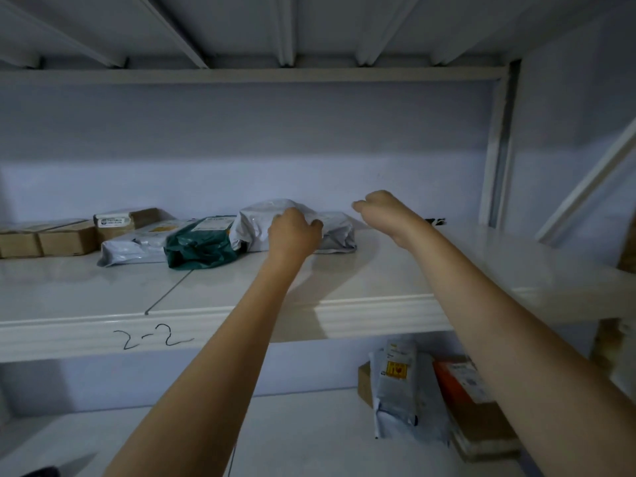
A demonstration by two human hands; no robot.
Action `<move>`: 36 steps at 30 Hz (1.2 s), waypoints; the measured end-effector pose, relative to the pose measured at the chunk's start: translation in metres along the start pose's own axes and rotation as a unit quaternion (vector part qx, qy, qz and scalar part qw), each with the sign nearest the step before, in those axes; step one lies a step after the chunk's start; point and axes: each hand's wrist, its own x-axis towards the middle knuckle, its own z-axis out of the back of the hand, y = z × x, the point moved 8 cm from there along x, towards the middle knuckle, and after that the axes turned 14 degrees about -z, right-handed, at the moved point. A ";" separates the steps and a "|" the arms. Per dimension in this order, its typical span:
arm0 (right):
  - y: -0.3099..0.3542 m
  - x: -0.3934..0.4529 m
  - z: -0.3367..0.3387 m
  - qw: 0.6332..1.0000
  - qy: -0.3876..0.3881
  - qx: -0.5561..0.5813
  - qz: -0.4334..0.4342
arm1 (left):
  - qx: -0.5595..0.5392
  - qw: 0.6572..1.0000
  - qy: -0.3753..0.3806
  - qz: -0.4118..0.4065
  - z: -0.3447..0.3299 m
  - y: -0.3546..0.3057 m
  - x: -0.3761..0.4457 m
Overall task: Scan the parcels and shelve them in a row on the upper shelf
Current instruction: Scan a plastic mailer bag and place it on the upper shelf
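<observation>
Parcels already form a row along the upper shelf (395, 304), whose front edge carries the handwritten mark 2-2 (153, 337). From the left the row runs: 2 cardboard boxes (44, 239), a taller labelled box (127, 223) behind them, a flat white mailer (134, 249), a green poly mailer (199, 246), and last the grey poly mailer (299, 222), which is the parcel in hand now.

Its long axis lies left to right, parallel to the shelf's front edge, and it sits directly ahead of the left hand (292, 232). That hand rests on top of it with fingers curled over the plastic, apparently gripping or pressing it into line against the green one. The right hand (382, 208) hovers just beyond the mailer's right end, fingers loosely curled and holding nothing, apart from the bag.

Any final nudge falls to the left hand, being the one in contact. Bare shelf stretches to the right of the grey mailer, so the row can grow that way. More parcels (406, 390) lean on the lower shelf at the right.
</observation>
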 end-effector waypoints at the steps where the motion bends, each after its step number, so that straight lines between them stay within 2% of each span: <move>1: -0.002 -0.011 0.005 1.000 -0.007 -0.002 0.016 | -0.013 0.999 -0.018 -0.024 0.004 -0.014 -0.009; 3: -0.010 -0.035 0.016 0.999 -0.011 0.029 0.036 | -0.091 0.995 -0.019 -0.045 0.004 -0.041 -0.031; 6: -0.028 -0.071 0.029 0.995 0.013 0.088 0.042 | -0.226 0.970 0.079 -0.045 -0.016 -0.075 -0.069; 9: -0.051 -0.105 0.038 0.997 0.028 0.062 0.045 | -0.226 0.955 0.175 -0.073 -0.033 -0.096 -0.104; 11: -0.070 -0.121 0.035 0.998 0.050 0.026 0.035 | -0.172 0.964 0.167 -0.117 -0.031 -0.103 -0.117; 13: -0.091 -0.131 0.029 0.996 0.085 0.029 0.017 | -0.185 0.963 0.152 -0.122 -0.031 -0.103 -0.128; 15: -0.105 -0.138 0.027 0.994 0.093 0.060 0.012 | -0.241 0.943 0.200 -0.110 -0.049 -0.101 -0.146; 18: -0.123 -0.143 0.029 0.995 0.070 0.064 0.006 | -0.239 0.934 0.234 -0.128 -0.080 -0.092 -0.165; 20: -0.146 -0.145 0.019 0.994 0.088 0.058 -0.028 | -0.238 0.928 0.261 -0.119 -0.104 -0.078 -0.175; 22: -0.179 -0.140 0.001 0.989 0.108 0.048 -0.087 | -0.226 0.916 0.320 -0.080 -0.137 -0.056 -0.189; 24: -0.217 -0.127 -0.019 0.983 0.106 0.039 -0.144 | -0.226 0.909 0.351 -0.009 -0.173 -0.019 -0.199; 27: -0.267 -0.105 -0.041 0.965 0.072 0.107 -0.226 | -0.282 0.893 0.328 0.123 -0.217 0.035 -0.210; 30: -0.316 -0.078 -0.062 0.927 0.042 0.174 -0.330 | -0.360 0.851 0.273 0.268 -0.246 0.069 -0.217; 32: -0.349 -0.052 -0.076 0.911 0.020 0.175 -0.373 | -0.366 0.839 0.258 0.308 -0.262 0.081 -0.216; 34: -0.385 -0.020 -0.087 0.909 -0.001 0.176 -0.377 | -0.371 0.833 0.266 0.313 -0.279 0.083 -0.213; 36: -0.404 -0.001 -0.100 0.899 0.019 0.205 -0.387 | -0.383 0.821 0.265 0.329 -0.295 0.083 -0.211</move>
